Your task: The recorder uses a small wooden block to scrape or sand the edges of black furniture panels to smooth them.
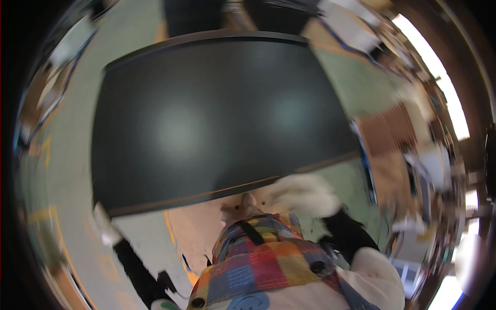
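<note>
A large, smooth black panel (227, 113) spreads across the middle of the view, with a thin brown strip along its near edge and a raised rim along the far one. At its near left corner my left hand (106, 226), in a white glove, is closed on the panel's side edge. My right hand (310, 195), also in a white glove, is beside the near edge, right of the middle. Motion smears it, so its fingers and any touch on the panel cannot be made out.
Below me lies a green floor (139, 237) with yellow lines and a brown patch (194, 235). To the right stand a brown ribbed stack (387, 129) and blurred white items (434, 165). Dark shapes (194, 18) stand beyond the panel's far edge.
</note>
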Available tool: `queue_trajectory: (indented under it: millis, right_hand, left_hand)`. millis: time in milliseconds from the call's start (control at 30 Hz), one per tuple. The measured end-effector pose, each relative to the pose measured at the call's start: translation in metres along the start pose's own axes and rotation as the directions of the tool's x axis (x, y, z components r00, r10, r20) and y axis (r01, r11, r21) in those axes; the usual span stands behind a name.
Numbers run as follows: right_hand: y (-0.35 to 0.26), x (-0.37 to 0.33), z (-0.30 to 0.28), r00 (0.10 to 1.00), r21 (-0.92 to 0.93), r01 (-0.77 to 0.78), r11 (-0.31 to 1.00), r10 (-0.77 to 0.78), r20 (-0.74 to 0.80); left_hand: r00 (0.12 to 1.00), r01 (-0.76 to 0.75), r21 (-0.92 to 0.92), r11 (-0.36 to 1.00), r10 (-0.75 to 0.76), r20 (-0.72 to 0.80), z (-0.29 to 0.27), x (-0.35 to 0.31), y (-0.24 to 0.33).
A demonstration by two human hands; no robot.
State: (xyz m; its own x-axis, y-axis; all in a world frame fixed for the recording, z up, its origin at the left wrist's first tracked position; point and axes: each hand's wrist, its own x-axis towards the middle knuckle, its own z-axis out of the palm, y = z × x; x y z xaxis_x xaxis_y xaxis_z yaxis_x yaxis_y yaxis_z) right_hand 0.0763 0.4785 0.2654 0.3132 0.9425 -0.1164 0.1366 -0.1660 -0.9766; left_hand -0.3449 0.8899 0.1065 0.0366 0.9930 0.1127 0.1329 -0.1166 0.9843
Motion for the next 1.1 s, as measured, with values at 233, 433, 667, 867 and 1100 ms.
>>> queue_trajectory:
  millis: [233, 433, 667, 867, 1100]
  right_hand:
    - [0.046, 0.001, -0.008, 0.973, 0.032, -0.172, 0.985, 0.164, 0.162]
    - [0.130, -0.132, -0.143, 0.640, -0.003, 0.109, 0.994, -0.073, -0.765]
    - [0.213, -0.257, -0.197, 0.251, 0.384, 0.717, 0.582, 0.299, -0.921]
    - [0.249, -0.342, -0.175, 0.168, 0.521, 0.646, 0.557, 0.563, -0.810]
    - [0.270, -0.474, -0.103, -0.359, 0.474, 0.066, 0.878, 0.464, -0.809]
  left_hand:
    - [0.990, 0.006, 0.464, 0.886, 0.061, -0.130, 0.080, -0.023, 0.062]
    - [0.988, 0.014, 0.819, 0.574, 0.118, -0.100, 0.036, 0.002, 0.064]
    - [0.787, -0.616, 0.634, 0.468, 0.335, 0.517, 0.241, -0.151, 0.172]
    - [-0.249, -0.963, -0.270, 0.003, 0.379, 0.891, 0.466, -0.361, 0.254]
    - [-0.377, -0.622, -0.518, 0.588, 0.355, 0.856, 0.628, -0.452, 0.170]
